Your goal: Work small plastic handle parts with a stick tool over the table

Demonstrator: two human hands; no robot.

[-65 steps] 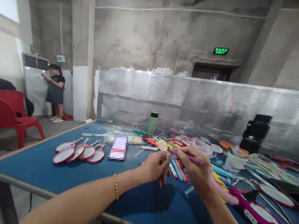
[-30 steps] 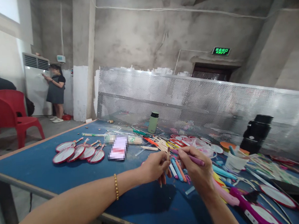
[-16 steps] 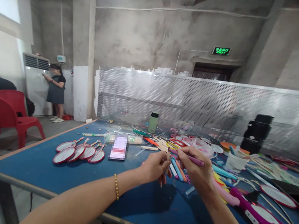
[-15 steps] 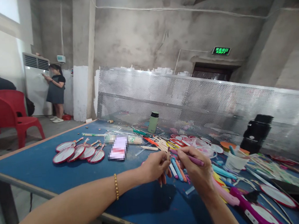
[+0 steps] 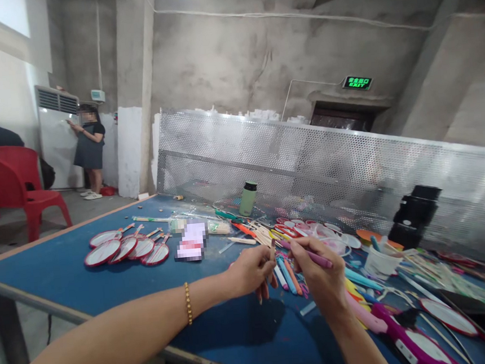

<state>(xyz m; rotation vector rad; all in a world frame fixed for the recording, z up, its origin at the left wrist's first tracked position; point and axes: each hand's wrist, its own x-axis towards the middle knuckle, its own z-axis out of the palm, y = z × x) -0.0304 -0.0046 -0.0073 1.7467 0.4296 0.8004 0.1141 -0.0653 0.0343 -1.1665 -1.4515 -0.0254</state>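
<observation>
My left hand (image 5: 256,271), with a gold bead bracelet on its wrist, is closed round a thin wooden stick (image 5: 273,250). The stick's upper end looks brownish-purple, and its lower end shows below my fingers. In my right hand (image 5: 320,266) is a purple marker pen (image 5: 314,256), gripped like a pencil. Its tip points left at the stick's upper end, very near it; I cannot tell if they touch. Just beneath and behind the hands lie several coloured markers (image 5: 291,275) and a bunch of bare wooden sticks (image 5: 261,231).
Several round red-rimmed fans (image 5: 121,248) overlap at left beside a phone (image 5: 192,242). A green bottle (image 5: 248,198) stands near the perforated metal screen (image 5: 308,159). At right are a white cup (image 5: 379,263), a purple glue gun (image 5: 409,337) and a black device (image 5: 415,215). Another person (image 5: 90,141) stands far left.
My right hand and the marker have shifted very slightly to the right, the tip drawing back a little from the stick. My left hand keeps its hold on the stick.
</observation>
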